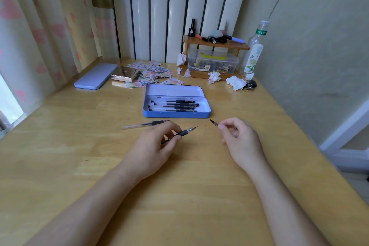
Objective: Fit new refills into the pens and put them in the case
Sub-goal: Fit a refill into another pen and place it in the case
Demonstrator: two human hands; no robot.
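Observation:
My left hand [153, 147] grips a black-gripped pen [186, 131] low over the wooden table, its tip pointing right and slightly away. My right hand [239, 138] pinches a small dark piece [214, 123], which looks like a pen cap or tip, between thumb and fingers, pointing toward the pen tip with a gap between them. A second pen [145, 124] with a clear barrel lies flat on the table just beyond my left hand. The open blue tin case [176, 115] sits past both hands and holds several black pens [177, 106].
The case's lid [95, 76] lies at the back left beside a metallic box [125, 74] and patterned paper squares [153, 75]. At the back right are a small wooden shelf [216, 44], a clear storage box [212, 62], a bottle [254, 50], and crumpled tissues [236, 83].

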